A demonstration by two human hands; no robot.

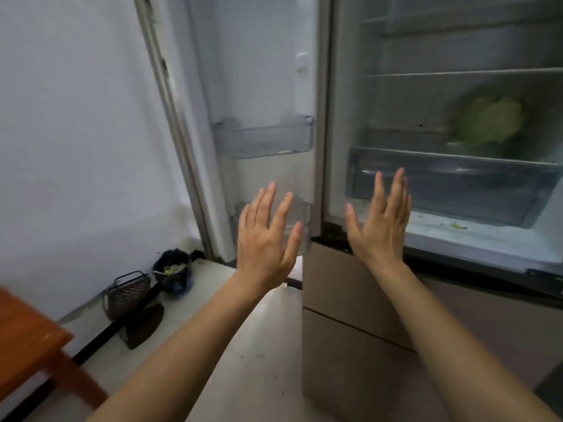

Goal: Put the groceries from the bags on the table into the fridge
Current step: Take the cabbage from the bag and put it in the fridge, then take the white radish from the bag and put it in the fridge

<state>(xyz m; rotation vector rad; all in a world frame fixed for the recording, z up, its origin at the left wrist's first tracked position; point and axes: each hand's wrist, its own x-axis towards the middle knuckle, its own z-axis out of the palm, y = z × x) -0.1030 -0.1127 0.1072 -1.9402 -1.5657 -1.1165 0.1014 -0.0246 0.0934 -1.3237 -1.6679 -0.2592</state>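
I hold both hands up in front of the open fridge (344, 293). My left hand (264, 239) is spread flat, with the fingers straight and a little apart and the back of it toward me, and it holds nothing. It is before the lower part of the fridge door (268, 62), which stands open on the left side, and it covers part of the lower door bin (303, 213). Above it, the upper door bin (265, 138) is of clear plastic. Something small and yellowish lies at its bottom, but I cannot tell what it is.

My right hand (382, 226) is open in the same way, fingers straight and pointing up, and there is nothing in it either. It is before the left end of the clear drawer (457, 187) at the bottom of the fridge's upper part. I cannot tell if it touches anything. On the shelf (396, 134) just above this drawer, toward the back and the right, sits a green leafy vegetable (490, 123). It is blurred; perhaps it is a cabbage. A small green scrap (458, 226) lies on the white ledge (487, 236) under the drawer. Below, the fridge front is beige and closed.

At the bottom left I see one corner of the orange-brown wooden table (27, 327). By the white wall (76, 117), on the pale floor (262, 345), stand a dark dustpan (128, 295) and a small black bin (173, 269) with pale scraps inside.
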